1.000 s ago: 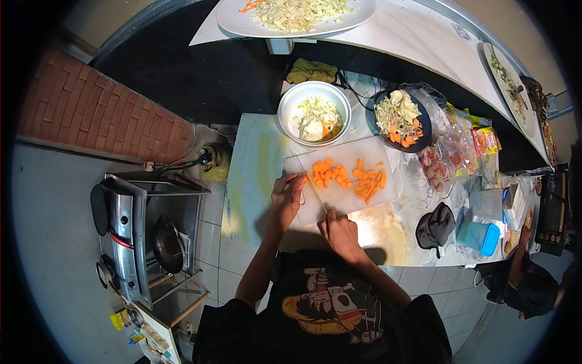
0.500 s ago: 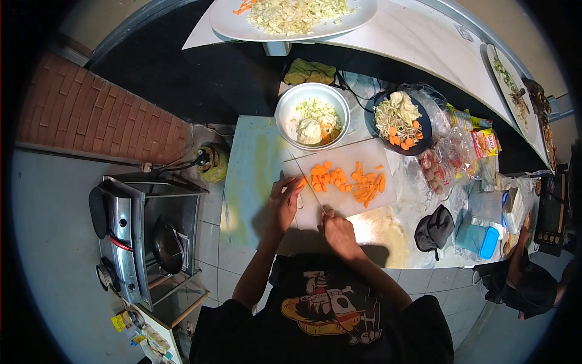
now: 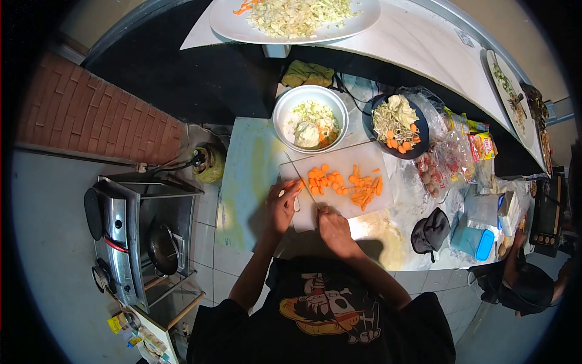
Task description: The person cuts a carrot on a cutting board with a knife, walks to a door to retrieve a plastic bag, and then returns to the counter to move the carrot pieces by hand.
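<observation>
My right hand [image 3: 334, 229] grips a knife [image 3: 301, 174] by its handle, the long blade slanting up and left across the white cutting board [image 3: 359, 153]. Just left of the blade, my left hand [image 3: 281, 208] holds a piece of carrot [image 3: 297, 184], mostly covered by the fingers. Right of the knife lie carrot slices [image 3: 327, 180] and longer carrot sticks [image 3: 367, 189]. Beyond the board stands a white bowl [image 3: 278, 132] with chopped vegetables and a pale lump in it. A dark plate [image 3: 424, 128] beside it bears bean sprouts, carrot slices and pale leaves.
Plastic bags [image 3: 451, 159], a black cap [image 3: 431, 230] and a blue-lidded container [image 3: 470, 241] occupy the table's right side. A platter of shredded cabbage [image 3: 357, 27] sits on the raised counter. To the left are a stove [image 3: 119, 224] and a gas cylinder [image 3: 209, 165]. Another person [image 3: 524, 282] is at far right.
The view has shifted slightly, moving most things a little left in it. My left fingers have changed their position a little on the carrot. Both hands stay at the board.
</observation>
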